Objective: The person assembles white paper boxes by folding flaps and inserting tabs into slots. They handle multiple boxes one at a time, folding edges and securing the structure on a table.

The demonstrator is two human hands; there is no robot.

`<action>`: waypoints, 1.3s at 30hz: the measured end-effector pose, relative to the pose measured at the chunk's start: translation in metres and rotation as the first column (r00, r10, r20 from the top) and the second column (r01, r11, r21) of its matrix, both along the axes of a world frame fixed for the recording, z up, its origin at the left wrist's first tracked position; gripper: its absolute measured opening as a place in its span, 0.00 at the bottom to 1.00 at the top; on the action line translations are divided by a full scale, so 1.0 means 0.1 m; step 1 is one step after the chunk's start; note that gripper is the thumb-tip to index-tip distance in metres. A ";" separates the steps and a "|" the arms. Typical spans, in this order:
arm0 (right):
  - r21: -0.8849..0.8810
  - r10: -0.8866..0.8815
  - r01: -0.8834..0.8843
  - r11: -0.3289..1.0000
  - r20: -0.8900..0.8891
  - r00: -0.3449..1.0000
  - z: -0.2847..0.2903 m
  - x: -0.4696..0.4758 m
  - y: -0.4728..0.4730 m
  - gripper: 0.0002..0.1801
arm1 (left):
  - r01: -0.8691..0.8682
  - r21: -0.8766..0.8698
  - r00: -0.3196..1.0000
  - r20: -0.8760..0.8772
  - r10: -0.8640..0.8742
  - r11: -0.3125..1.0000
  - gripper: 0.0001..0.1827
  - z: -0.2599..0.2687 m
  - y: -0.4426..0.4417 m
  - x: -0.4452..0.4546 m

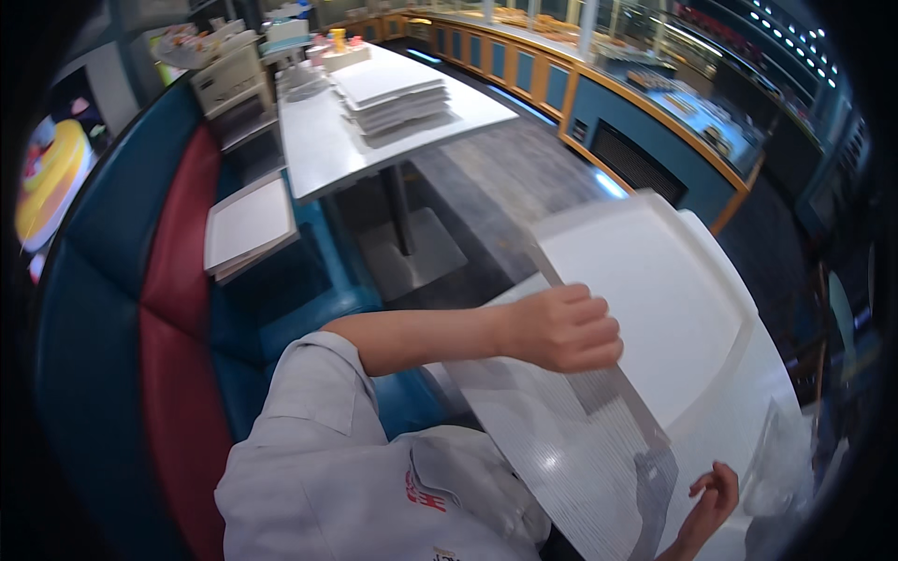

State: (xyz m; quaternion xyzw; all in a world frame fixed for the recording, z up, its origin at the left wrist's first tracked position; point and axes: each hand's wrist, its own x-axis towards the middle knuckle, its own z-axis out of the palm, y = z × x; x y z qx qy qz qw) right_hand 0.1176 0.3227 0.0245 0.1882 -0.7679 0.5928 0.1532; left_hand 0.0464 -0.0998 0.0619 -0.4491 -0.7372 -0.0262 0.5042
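Before me lies a shallow white tray or box part [645,280] with raised sides. My left hand [572,328] is closed on its near side wall, the arm reaching across from the left in a rolled pale sleeve. Under and beside it shows a white, finely ridged surface [533,428]. At the lower right my right hand [712,491] is apart from the tray, fingers loosely bent, holding nothing visible. Near that hand sits a crumpled clear plastic bag [779,456]. The fingertips of my left hand are hidden from view.
A blue and red bench [182,294] runs along the left, with shallow white trays [249,224] on its seat. Ahead, a white table [316,165] holds a stack of white flat boxes or trays [393,91]. A wood-trimmed display counter [575,77] stands beyond, right.
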 end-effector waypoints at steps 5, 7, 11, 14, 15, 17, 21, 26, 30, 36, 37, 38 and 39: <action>0.017 0.138 -0.141 0.990 0.132 0.982 0.04 0.05 0.01 0.17 | -0.442 0.106 0.864 -0.215 0.455 0.891 0.07 0.22 -1.20 0.46; 0.109 0.108 -0.132 0.985 0.199 0.974 0.05 0.05 -0.04 0.15 | -0.609 0.086 0.739 -0.299 0.604 0.788 0.05 0.29 -1.74 0.73; 0.193 0.068 -0.128 0.973 0.293 0.954 0.08 0.02 -0.17 0.14 | -0.878 0.185 0.387 -0.271 0.881 0.442 0.05 0.33 -2.71 1.44; 0.200 0.067 -0.140 0.970 0.334 0.940 0.07 0.01 -0.24 0.14 | -0.936 0.263 0.175 -0.224 0.959 0.232 0.09 0.23 -3.23 1.96; 0.205 0.067 -0.143 0.968 0.335 0.940 0.06 0.01 -0.25 0.14 | -0.946 0.267 0.138 -0.177 0.974 0.182 0.10 0.16 -3.37 2.11; 0.219 0.067 -0.148 0.965 0.337 0.939 0.04 0.00 -0.27 0.14 | -0.968 0.238 0.053 -0.118 0.992 0.080 0.09 -0.02 -3.62 2.33; 0.212 0.041 -0.127 0.969 0.368 0.929 0.01 -0.02 -0.28 0.14 | -0.995 0.073 -0.078 -0.091 0.993 -0.071 0.05 -0.33 -4.13 2.54; 0.236 -0.021 -0.079 0.968 0.394 0.919 0.00 -0.04 -0.25 0.15 | -0.973 0.031 -0.231 -0.050 0.972 -0.230 0.02 -0.60 -4.55 2.67; 0.232 -0.007 -0.091 0.969 0.390 0.921 -0.03 -0.09 -0.24 0.15 | -0.966 -0.026 -0.258 -0.023 0.966 -0.258 0.01 -0.72 -4.72 2.79; 0.263 -0.032 -0.094 0.960 0.438 0.899 -0.10 -0.10 -0.29 0.15 | -0.914 -0.140 -0.395 0.090 0.914 -0.381 0.05 -0.85 -4.89 2.74; 0.259 -0.034 -0.094 0.961 0.448 0.893 -0.11 -0.10 -0.30 0.15 | -0.899 -0.160 -0.427 0.115 0.897 -0.408 0.07 -0.89 -4.88 2.70; 0.256 -0.033 -0.096 0.962 0.460 0.887 -0.11 -0.09 -0.30 0.15 | -0.875 -0.187 -0.474 0.145 0.868 -0.447 0.09 -0.93 -4.86 2.67; 0.253 -0.036 -0.094 0.963 0.466 0.884 -0.11 -0.09 -0.29 0.15 | -0.883 -0.234 -0.458 0.241 0.856 -0.406 0.12 -0.97 -4.83 2.65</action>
